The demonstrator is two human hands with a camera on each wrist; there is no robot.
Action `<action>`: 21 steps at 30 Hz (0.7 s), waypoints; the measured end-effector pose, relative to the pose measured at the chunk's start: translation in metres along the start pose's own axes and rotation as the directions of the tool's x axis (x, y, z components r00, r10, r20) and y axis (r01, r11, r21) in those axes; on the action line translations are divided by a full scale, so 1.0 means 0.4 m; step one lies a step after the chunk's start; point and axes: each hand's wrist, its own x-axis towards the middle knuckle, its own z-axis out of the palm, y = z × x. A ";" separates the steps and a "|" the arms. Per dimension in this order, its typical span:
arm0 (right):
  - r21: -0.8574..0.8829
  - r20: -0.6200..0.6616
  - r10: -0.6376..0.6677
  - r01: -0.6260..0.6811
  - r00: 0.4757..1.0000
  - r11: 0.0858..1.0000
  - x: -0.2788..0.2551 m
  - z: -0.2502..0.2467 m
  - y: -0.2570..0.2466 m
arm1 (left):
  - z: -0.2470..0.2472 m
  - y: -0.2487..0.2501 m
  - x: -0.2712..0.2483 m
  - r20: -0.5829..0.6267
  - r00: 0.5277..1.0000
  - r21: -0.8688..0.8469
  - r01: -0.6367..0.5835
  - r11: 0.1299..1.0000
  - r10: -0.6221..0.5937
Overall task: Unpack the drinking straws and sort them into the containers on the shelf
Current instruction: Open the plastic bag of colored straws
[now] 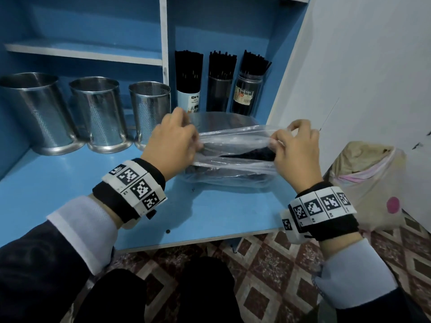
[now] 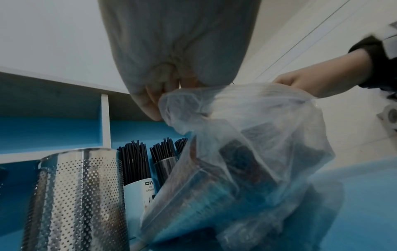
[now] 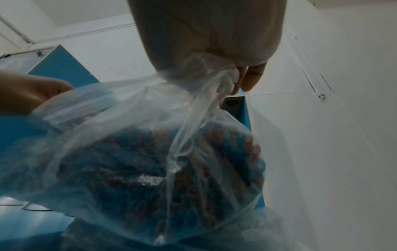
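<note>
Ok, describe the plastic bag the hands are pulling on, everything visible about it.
The plastic bag is thin, clear, wrinkled film, holding bundles of dark straws that show through it. It lies lengthwise on the blue shelf, in front of three straw-filled containers. The left hand pinches its left end and the right hand its right end, stretching the top film taut between them. Whether it is torn open yet cannot be told.

This looks like a small storage corner in a shop or café. A blue shelf unit stands against a white wall. Shiny metal holders with tiny holes stand in a row. Cups packed with black straws stand beside them. The floor has brown patterned tiles, and a lined bin stands nearby.
</note>
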 end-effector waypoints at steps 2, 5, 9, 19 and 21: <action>-0.030 0.008 -0.038 0.039 0.999 0.999 0.013 0.004 0.006 | -0.006 -0.012 0.008 -0.019 0.998 -0.083 -0.061 0.995 0.059; 0.047 0.137 -0.044 0.037 0.990 0.998 0.036 0.010 0.012 | -0.001 -0.026 0.023 -0.004 1.000 -0.219 0.029 0.975 -0.031; 0.204 0.245 -0.028 -0.024 0.969 0.979 0.059 0.017 0.010 | 0.021 -0.040 0.054 0.071 0.982 -0.351 0.191 0.917 -0.177; 0.429 0.404 -0.080 -0.112 0.911 0.897 0.100 0.043 0.007 | 0.053 -0.053 0.116 0.294 0.915 -0.801 0.393 0.451 -0.275; 0.432 0.405 -0.062 -0.131 0.912 0.892 0.099 0.041 0.008 | 0.048 -0.053 0.115 0.329 0.919 -0.767 0.394 0.506 -0.218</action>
